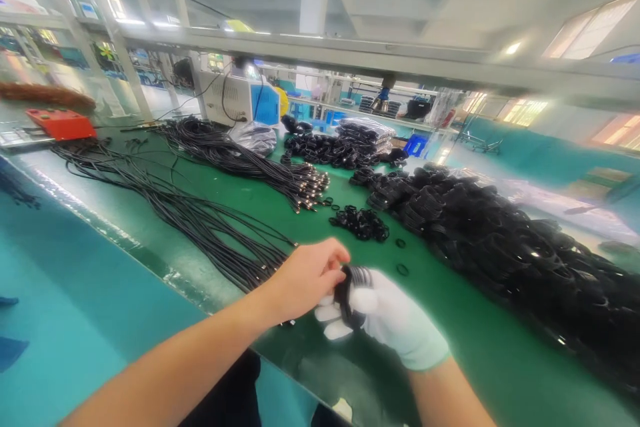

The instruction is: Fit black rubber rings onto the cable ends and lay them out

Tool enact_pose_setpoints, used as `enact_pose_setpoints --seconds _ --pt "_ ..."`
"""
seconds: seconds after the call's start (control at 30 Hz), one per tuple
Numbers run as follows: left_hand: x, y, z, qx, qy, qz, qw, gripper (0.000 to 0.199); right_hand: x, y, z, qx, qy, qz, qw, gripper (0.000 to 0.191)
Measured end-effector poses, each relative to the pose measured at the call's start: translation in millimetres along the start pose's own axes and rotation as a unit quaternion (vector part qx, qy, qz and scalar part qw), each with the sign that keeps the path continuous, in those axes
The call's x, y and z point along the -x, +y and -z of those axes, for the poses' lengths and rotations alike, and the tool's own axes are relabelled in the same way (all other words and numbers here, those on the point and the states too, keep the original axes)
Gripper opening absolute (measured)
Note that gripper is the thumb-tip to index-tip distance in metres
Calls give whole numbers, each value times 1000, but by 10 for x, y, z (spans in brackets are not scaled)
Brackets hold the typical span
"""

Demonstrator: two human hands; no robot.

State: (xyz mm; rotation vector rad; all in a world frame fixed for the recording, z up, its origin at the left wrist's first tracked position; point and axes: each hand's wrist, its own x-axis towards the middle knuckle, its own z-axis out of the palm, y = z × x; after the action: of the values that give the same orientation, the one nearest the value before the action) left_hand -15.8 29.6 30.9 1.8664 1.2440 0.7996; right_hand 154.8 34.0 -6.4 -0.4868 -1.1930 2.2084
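My right hand (387, 313), in a white glove, is wrapped round a coiled black cable (346, 297) above the green table near its front edge. My left hand (307, 277) is bare. Its thumb and fingertips close on the upper left side of the coil; whether they pinch a cable end or a small ring is too small to tell. Beneath and left of my left hand lies a bundle of long black cables (200, 220). Small black rings (361, 222) form a little pile beyond the hands, with single rings nearby.
Coiled black cables (475, 233) are heaped along the right side. A second cable bundle (240, 160) with metal-tipped ends lies farther back. A red box (61, 124) sits at far left, a white and blue machine (240, 100) behind. A metal beam (310, 47) crosses overhead.
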Motion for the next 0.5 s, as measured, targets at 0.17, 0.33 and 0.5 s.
enact_pose_setpoints --seconds 0.17,0.33,0.5 --pt "-60 -55 -59 -21 19 28 999 11 -23 66 27 19 45 5 999 32" --pt "-87 -101 -121 -29 27 73 997 24 -47 82 -54 41 64 12 997 29" --pt "-150 -192 -179 -43 4 102 994 22 -38 78 -102 91 71 -15 993 25"
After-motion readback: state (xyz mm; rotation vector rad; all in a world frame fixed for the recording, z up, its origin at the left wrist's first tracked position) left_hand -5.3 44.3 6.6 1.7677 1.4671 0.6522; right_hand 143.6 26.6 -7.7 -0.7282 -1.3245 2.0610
